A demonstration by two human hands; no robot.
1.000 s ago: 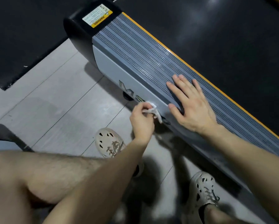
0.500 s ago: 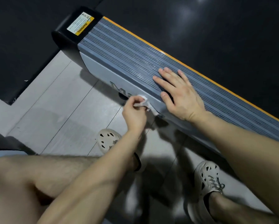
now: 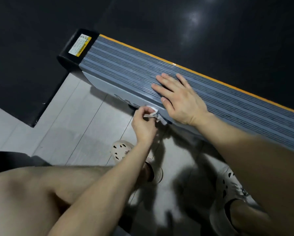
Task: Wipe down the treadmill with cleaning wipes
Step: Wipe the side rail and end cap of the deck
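From the head camera, looks steeply down along one long side of the treadmill [image 3: 228,103], which runs from the upper left to the right edge. Shows a ribbed grey foot rail [image 3: 125,70] on top, edged on its far side by a thin yellow stripe [image 3: 159,59], with the dark belt [image 3: 211,31] beyond it catching a pale glare. Ends at the upper left in a black end cap [image 3: 66,57] bearing a white and yellow warning label [image 3: 79,45]. Lays the right hand [image 3: 180,99] palm down on the foot rail, fingers straight and slightly spread, pointing toward the end cap, thumb at the rail's near edge. Pinches a crumpled white wipe [image 3: 157,114] in the left hand [image 3: 143,124], fingers curled round it, just below the right thumb. Holds the wipe against the lower edge of the smooth grey side panel [image 3: 108,87], next to dark lettering too cut off to read, with a loose corner hanging below that edge. Crouches close to the machine on a pale grey plank floor [image 3: 66,125], bare left knee [image 3: 32,193] filling the lower left. Wears pale perforated clogs: left shoe [image 3: 119,150] partly under the left forearm, right shoe [image 3: 231,188] beside the right forearm, both blurred. Takes in a black mat [image 3: 23,65] on the floor beyond the end cap.
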